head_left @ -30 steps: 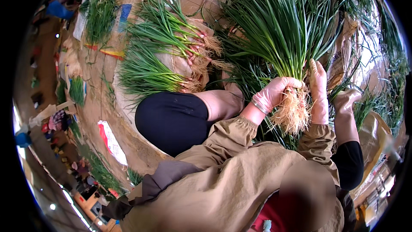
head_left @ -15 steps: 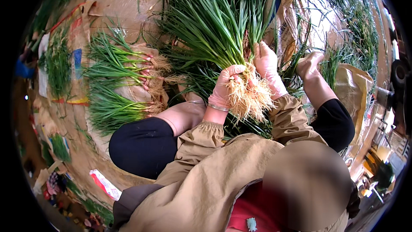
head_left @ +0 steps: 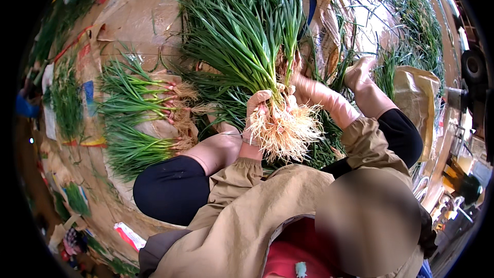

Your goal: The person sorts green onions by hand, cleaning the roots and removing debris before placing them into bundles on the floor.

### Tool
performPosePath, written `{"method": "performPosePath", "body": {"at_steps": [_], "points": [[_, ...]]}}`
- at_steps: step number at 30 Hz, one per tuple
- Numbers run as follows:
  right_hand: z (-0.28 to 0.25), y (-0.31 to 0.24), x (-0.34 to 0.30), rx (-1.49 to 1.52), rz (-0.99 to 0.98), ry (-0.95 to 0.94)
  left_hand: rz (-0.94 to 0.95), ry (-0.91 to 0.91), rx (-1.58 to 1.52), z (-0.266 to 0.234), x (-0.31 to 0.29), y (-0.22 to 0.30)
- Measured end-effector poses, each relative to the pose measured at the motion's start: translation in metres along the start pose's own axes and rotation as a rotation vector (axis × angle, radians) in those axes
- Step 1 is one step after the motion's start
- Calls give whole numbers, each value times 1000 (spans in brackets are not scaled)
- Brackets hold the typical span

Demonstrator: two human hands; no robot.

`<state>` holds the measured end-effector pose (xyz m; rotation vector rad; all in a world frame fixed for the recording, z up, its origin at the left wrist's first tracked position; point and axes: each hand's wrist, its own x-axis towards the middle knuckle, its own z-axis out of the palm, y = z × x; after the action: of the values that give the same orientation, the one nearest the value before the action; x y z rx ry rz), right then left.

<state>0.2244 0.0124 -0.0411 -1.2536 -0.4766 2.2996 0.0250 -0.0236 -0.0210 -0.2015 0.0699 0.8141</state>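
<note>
A thick bunch of spring onions [head_left: 252, 36], long green leaves pointing away from me, hangs over my lap with its pale roots [head_left: 285, 131] toward me. My left hand [head_left: 256, 110], in a thin pinkish glove, is closed round the bunch just above the roots. On the right side of the stems is my right hand [head_left: 311, 91], smeared by motion. Its fingers are at the stem bases, but their hold cannot be made out. Loose green leaves [head_left: 221, 103] lie under the bunch, between my legs.
Tied-looking smaller bunches [head_left: 139, 100] lie at left on a sack, roots toward my left leg. A folded tan sack [head_left: 416, 108] lies beside my right foot [head_left: 360, 72]. Leaf scraps [head_left: 417, 31] cover the far right. Brown sheeting [head_left: 146, 15] spreads at far left.
The bunch and my left hand have shifted slightly left and nearer in view. My right hand has turned sideways across the stems; its fingers were upright along the leaves before.
</note>
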Motion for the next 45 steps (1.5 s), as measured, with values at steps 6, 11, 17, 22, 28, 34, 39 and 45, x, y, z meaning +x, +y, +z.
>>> {"method": "performPosePath", "body": {"at_steps": [6,11,17,22,28,34,39,45], "points": [[46,-18,10,24,-224,207,78,408,200,10,-7,7],[49,13,29,-866,-667,650,-120,522,411,-20,0,8],[-4,27,59,70,-582,711,12,313,234,-6,0,2],[-47,91,40,-2000,-417,375,144,-248,47,6,-5,42],[-91,113,7,-1863,516,30,159,59,-36,18,-4,34],[-16,-35,60,-1406,-158,935,181,378,202,13,6,20],[-50,-47,70,-810,-242,868,134,373,170,10,13,19],[-32,-38,85,-1416,51,936,127,270,243,3,16,19]]}}
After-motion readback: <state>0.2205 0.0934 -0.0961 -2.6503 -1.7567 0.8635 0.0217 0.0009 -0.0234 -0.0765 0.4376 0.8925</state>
